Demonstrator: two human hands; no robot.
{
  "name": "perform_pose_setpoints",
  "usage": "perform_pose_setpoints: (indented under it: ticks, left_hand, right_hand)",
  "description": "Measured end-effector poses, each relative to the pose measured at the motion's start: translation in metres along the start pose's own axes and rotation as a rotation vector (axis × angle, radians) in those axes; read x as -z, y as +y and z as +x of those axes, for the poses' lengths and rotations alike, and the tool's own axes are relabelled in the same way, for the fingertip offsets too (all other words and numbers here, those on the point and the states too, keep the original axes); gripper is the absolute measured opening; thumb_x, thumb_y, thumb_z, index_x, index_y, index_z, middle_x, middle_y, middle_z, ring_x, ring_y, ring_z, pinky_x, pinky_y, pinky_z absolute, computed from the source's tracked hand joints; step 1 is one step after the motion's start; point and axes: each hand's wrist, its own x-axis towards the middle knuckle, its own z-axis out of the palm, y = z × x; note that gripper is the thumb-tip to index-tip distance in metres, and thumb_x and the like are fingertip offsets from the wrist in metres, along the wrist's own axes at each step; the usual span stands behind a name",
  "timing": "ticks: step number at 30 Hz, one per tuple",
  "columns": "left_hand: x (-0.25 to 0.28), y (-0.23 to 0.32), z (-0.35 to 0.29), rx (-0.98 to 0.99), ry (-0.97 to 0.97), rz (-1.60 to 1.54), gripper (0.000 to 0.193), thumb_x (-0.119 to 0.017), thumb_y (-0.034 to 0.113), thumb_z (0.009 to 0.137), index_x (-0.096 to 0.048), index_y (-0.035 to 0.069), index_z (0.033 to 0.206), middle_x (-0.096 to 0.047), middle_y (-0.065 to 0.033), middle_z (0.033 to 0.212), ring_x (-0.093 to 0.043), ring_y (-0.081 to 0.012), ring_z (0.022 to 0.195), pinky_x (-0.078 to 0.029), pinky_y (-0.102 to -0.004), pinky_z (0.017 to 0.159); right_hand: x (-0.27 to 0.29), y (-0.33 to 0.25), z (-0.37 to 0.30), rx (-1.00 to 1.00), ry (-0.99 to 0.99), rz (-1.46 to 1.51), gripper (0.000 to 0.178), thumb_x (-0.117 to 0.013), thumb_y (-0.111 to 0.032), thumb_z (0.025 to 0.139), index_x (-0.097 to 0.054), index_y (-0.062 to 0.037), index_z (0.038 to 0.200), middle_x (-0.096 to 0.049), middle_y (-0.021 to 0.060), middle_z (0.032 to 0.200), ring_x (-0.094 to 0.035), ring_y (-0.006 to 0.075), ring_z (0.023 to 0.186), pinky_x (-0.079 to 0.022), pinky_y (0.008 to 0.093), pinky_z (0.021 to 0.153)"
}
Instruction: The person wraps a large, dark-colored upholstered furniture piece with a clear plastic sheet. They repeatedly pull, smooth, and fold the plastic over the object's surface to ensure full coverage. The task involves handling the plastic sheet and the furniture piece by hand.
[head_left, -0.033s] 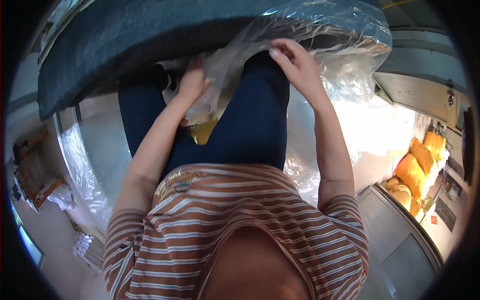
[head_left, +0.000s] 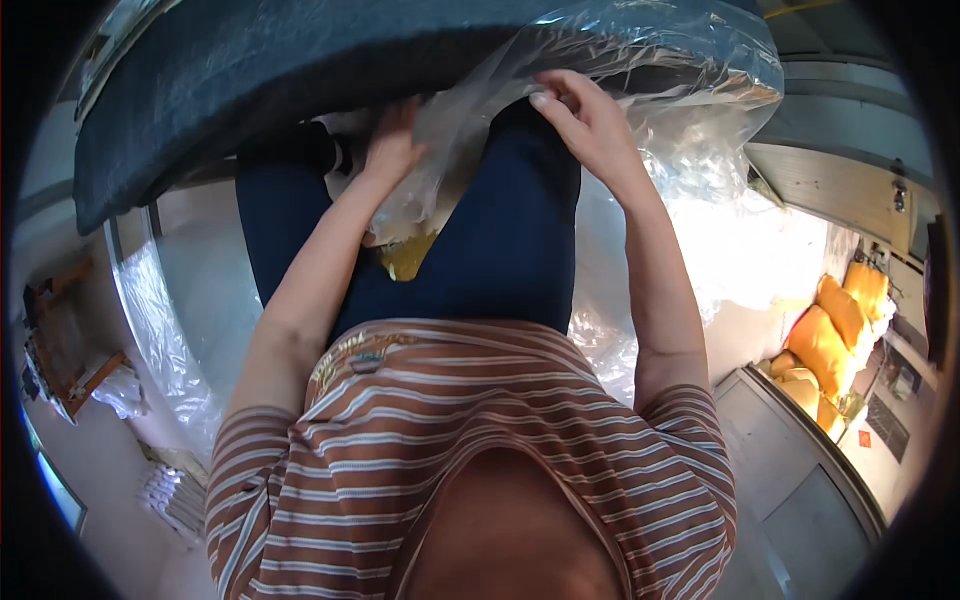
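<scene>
Clear plastic film [head_left: 455, 130] hangs from the front edge of a padded surface covered in dark blue cloth [head_left: 250, 95]. My left hand [head_left: 393, 152] is at the film's left side, under that edge, fingers stretched upward and thumb apart; its fingertips are partly in shadow. Above my right knee, my right hand [head_left: 592, 118] has its fingers and thumb curled together at the film, seemingly pinching it; the fingertips are hard to make out. Between my dark blue trouser legs [head_left: 525, 220] a small yellow patch [head_left: 405, 258] shows.
More crumpled film [head_left: 700, 130] bunches at the right end of the padded surface, beside bright light. Yellow-orange cushions or bags [head_left: 822, 340] are piled at far right. A pale cabinet [head_left: 800, 480] stands at lower right. Another plastic sheet [head_left: 165, 330] hangs at left, near a wooden frame [head_left: 95, 385].
Hardly anything differs. Both hands sit slightly higher in the picture, and the film keeps its place.
</scene>
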Motion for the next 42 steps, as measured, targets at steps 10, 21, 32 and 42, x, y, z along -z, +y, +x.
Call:
perform_pose_setpoints:
  ticks: [10, 21, 32, 42]
  left_hand:
    - [0.180, 0.056, 0.023, 0.268, -0.286, -1.000, 0.024, -0.046, 0.022, 0.097, -0.053, 0.010, 0.078, -0.044, 0.0074, 0.059, -0.039, 0.0005, 0.050, -0.031, -0.0160, 0.045]
    - [0.317, 0.132, 0.070, 0.045, 0.186, -1.116, 0.023, -0.049, 0.023, 0.097, -0.055, 0.011, 0.078, -0.046, 0.0062, 0.056, -0.032, -0.0012, 0.041, -0.024, -0.0172, 0.037]
    - [0.359, 0.113, 0.138, -0.071, 0.394, -1.021, 0.017, -0.054, 0.020, 0.093, -0.064, 0.007, 0.098, -0.060, 0.0047, 0.074, -0.053, -0.0035, 0.058, -0.042, -0.0186, 0.050]
    - [0.331, 0.078, 0.116, -0.043, 0.726, -0.590, 0.023, -0.054, 0.022, 0.093, -0.059, 0.001, 0.098, -0.060, -0.0009, 0.081, -0.055, -0.0122, 0.076, -0.044, -0.0249, 0.069]
  right_hand:
    - [-0.019, -0.038, -0.018, 0.059, -0.121, 0.008, 0.019, -0.062, -0.021, 0.085, -0.065, -0.0028, 0.092, -0.063, 0.0053, 0.084, -0.057, 0.0134, 0.074, -0.045, 0.0273, 0.069]
    - [-0.115, -0.108, -0.037, 0.257, -0.102, -0.070, 0.053, -0.073, -0.033, 0.073, -0.056, -0.0038, 0.114, -0.055, 0.0124, 0.109, -0.056, 0.0290, 0.095, -0.047, 0.0360, 0.077]
    - [-0.156, -0.025, -0.044, 0.202, -0.219, -0.011, 0.024, -0.059, -0.021, 0.085, -0.059, -0.0031, 0.101, -0.061, 0.0096, 0.090, -0.057, 0.0252, 0.089, -0.045, 0.0353, 0.081]
    - [-0.056, -0.139, -0.067, 0.020, -0.353, 1.024, 0.019, -0.042, -0.020, 0.096, -0.054, -0.0057, 0.090, -0.062, 0.0090, 0.092, -0.058, 0.0135, 0.073, -0.047, 0.0244, 0.061]
